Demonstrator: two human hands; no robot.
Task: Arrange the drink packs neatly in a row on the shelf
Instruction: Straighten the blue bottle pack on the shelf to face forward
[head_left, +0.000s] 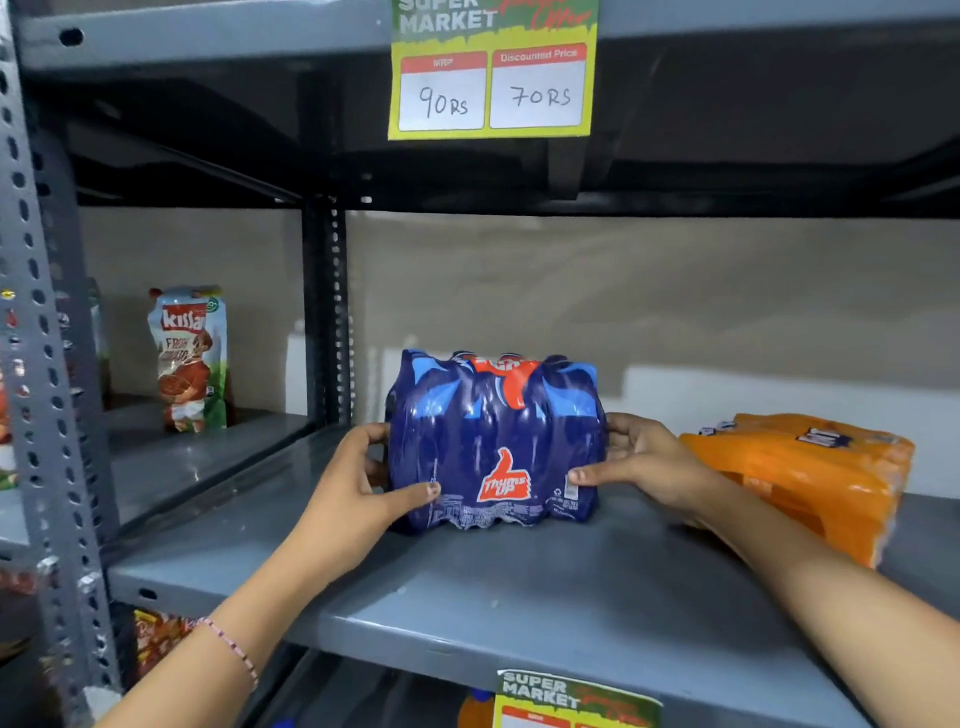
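Note:
A dark blue shrink-wrapped drink pack (496, 441) with a red thumbs-up logo stands on the grey metal shelf (467, 587), near its middle. My left hand (363, 475) grips the pack's left side, thumb on its front. My right hand (641, 465) grips its right side, thumb on the front as well. An orange drink pack (810, 478) lies tilted on the shelf just right of my right hand, partly behind my forearm.
A yellow price tag (491, 73) hangs from the shelf above. A ketchup pouch (189, 358) stands on the neighbouring shelf to the left, beyond a perforated upright (324, 312). Another price tag (576, 699) hangs on this shelf's front edge.

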